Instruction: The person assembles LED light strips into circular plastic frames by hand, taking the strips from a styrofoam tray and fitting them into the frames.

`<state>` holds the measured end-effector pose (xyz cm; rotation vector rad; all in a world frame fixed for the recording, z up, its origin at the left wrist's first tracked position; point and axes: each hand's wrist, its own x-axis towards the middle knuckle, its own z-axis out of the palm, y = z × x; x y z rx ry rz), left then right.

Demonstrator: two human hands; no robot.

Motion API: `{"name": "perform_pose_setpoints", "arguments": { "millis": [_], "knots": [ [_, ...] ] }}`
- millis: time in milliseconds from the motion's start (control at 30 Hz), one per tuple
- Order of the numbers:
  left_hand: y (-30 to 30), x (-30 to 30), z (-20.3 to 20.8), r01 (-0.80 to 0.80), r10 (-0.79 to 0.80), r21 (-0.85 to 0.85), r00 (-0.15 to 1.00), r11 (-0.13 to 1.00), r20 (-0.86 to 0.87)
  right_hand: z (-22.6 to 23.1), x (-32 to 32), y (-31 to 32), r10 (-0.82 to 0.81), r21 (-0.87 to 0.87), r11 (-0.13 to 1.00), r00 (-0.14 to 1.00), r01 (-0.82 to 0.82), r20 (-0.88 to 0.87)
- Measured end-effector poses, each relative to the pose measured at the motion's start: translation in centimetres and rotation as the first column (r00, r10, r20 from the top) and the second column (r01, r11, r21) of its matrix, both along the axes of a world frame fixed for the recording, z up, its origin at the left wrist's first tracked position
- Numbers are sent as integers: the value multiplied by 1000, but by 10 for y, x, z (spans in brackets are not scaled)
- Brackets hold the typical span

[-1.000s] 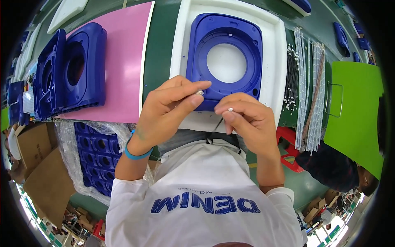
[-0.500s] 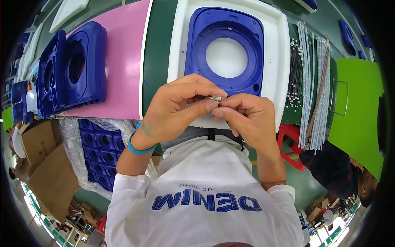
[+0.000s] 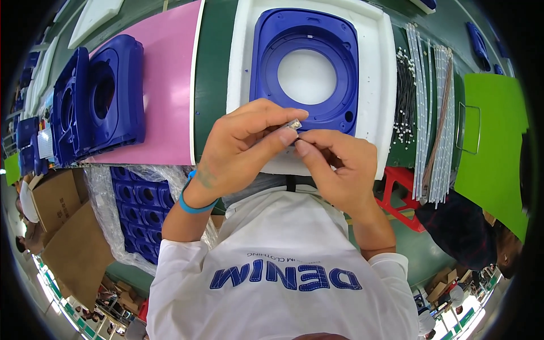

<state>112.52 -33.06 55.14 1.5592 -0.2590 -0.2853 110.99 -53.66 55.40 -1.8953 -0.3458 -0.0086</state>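
Note:
Pinched between the thumb and index finger of my left hand (image 3: 235, 150) is a small clear-and-silver piece (image 3: 294, 124), too small to name. My right hand (image 3: 343, 164) comes up close beside it, thumb and index finger closed in a pinch. Whatever they grip is a tiny dark bit that I cannot make out. Both hands hover over the near edge of a blue plastic housing (image 3: 344, 73) with a large round hole. The housing lies in a white foam tray (image 3: 378, 85), and my fingers partly cover its near side.
Right of the tray lie bundled black wires with white connectors (image 3: 404, 96), long thin strips (image 3: 439, 124) and a green board (image 3: 490, 153). More blue housings (image 3: 113, 96) stand on the pink sheet (image 3: 167, 85) at left. A red stool (image 3: 396, 198) is below the table.
My left fingers have tilted up, exposing more of the small clear piece. My right fingertips have shifted slightly nearer to me, away from its top. The view has moved a little.

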Motion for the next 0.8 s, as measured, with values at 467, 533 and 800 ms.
{"name": "perform_pose_setpoints", "arguments": {
  "millis": [467, 533, 800],
  "knots": [
    [-4, 0, -2, -97, 86, 51, 980, 994, 180, 0, 2, 5, -29, 243, 966, 975, 84, -220],
    [-5, 0, 2, -143, 95, 150, 953, 978, 288, 3, 1, 5, -28, 208, 975, 977, 74, -214],
    [-4, 0, -5, -121, 111, 36, 971, 992, 213, -2, 3, 5, 8, 261, 964, 977, 50, -215]
  ]
}}
